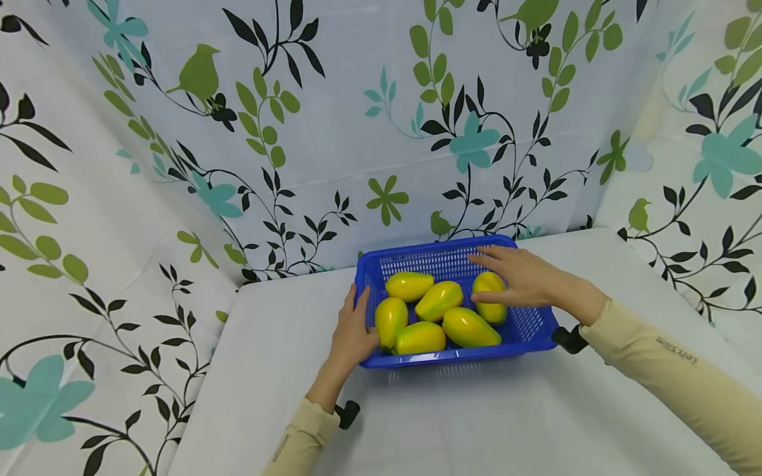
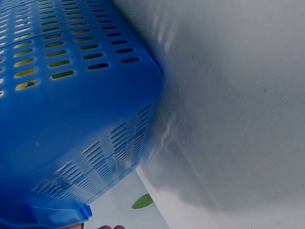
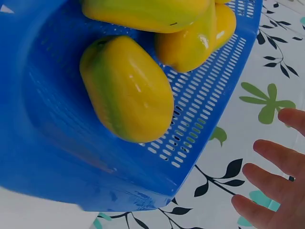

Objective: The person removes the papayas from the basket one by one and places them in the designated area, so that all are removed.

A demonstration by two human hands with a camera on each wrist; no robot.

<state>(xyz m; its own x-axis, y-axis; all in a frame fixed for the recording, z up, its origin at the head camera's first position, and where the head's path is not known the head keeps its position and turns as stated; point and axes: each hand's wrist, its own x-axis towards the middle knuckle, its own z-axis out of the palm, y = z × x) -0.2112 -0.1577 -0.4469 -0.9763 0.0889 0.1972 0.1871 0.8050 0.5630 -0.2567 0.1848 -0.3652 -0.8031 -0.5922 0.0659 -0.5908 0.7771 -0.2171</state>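
A blue plastic basket [image 1: 455, 357] with slotted walls stands on the white surface. Several glossy yellow-green fruits [image 1: 439, 301], shaped like mangoes or papayas, lie in it. At the basket's left rim is my left hand [image 1: 352, 332], its fingers along the rim and its thumb near the front left corner. Only fingertips [image 2: 110, 227] of that hand show in the left wrist view, by the basket's edge. My right hand [image 1: 526, 276] is over the right part of the basket, fingers spread, above the rightmost fruit [image 3: 131, 90]. Nothing is held in it.
The white-covered table [image 1: 280, 357] extends left and in front of the basket. A patterned curtain [image 1: 333, 145] with leaves, birds and flowers hangs close behind the basket. Similar cloth [image 1: 708, 218] closes off the right side.
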